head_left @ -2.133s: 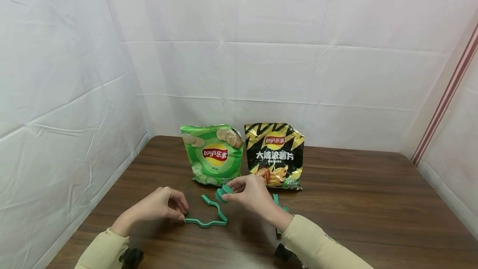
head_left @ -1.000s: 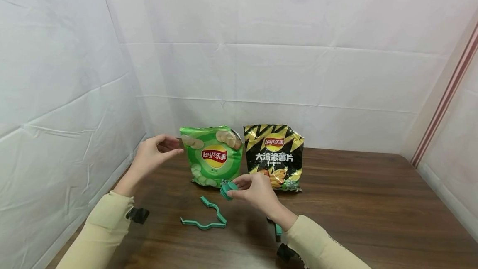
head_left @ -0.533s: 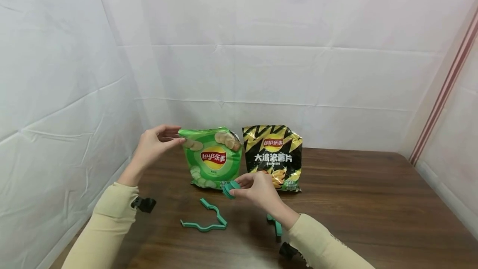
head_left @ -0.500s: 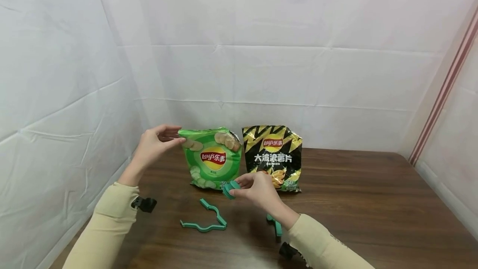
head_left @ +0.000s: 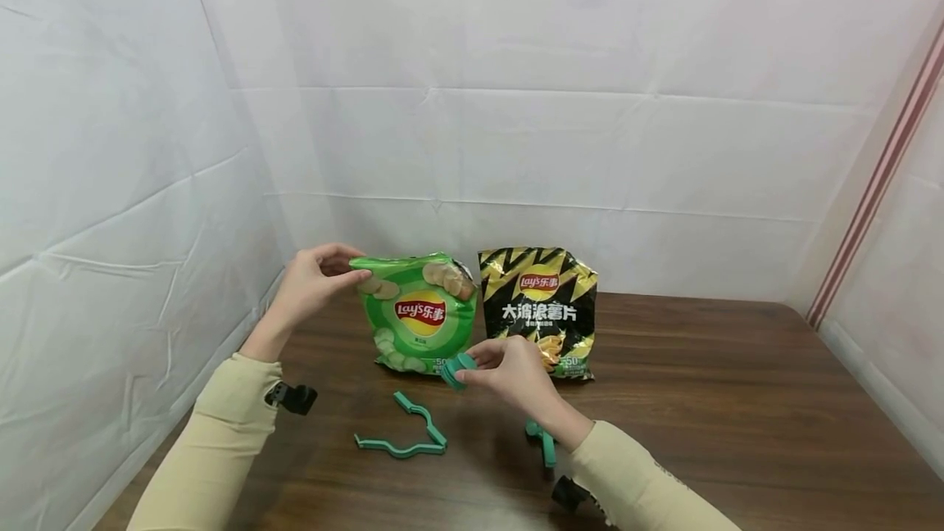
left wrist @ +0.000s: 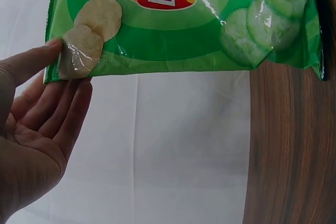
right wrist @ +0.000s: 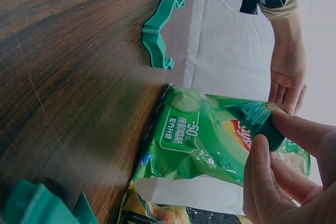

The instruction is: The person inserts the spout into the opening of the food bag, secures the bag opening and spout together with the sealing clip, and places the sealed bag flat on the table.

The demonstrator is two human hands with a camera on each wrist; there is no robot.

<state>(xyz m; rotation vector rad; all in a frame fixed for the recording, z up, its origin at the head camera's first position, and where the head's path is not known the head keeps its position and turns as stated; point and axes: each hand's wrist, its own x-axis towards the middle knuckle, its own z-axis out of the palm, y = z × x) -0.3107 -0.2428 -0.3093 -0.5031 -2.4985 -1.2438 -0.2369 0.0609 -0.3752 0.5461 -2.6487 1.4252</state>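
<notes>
My left hand (head_left: 304, 285) pinches the upper left corner of a green Lay's chip bag (head_left: 379, 318), which stands upright on the table. In the left wrist view the thumb lies on the front of the chip bag (left wrist: 157, 40) and the fingers are behind it. In front of the bag, my right hand (head_left: 516, 375) holds a round green cap (head_left: 456, 369) between thumb and fingers. Ridges show on the cap (right wrist: 256, 120) in the right wrist view. An unfolded green bag clip (head_left: 401, 448) lies on the table below the hands.
A black and yellow Lay's bag (head_left: 537, 314) stands right of the green one. Another green plastic piece (head_left: 548, 451) lies partly hidden by my right wrist. White sheeting (head_left: 472, 146) hangs behind and beside the brown wooden table (head_left: 701, 400).
My left hand has left the bag clip, risen to the green chip bag and taken its corner, which has shifted slightly left. The right hand keeps the cap, moved slightly right.
</notes>
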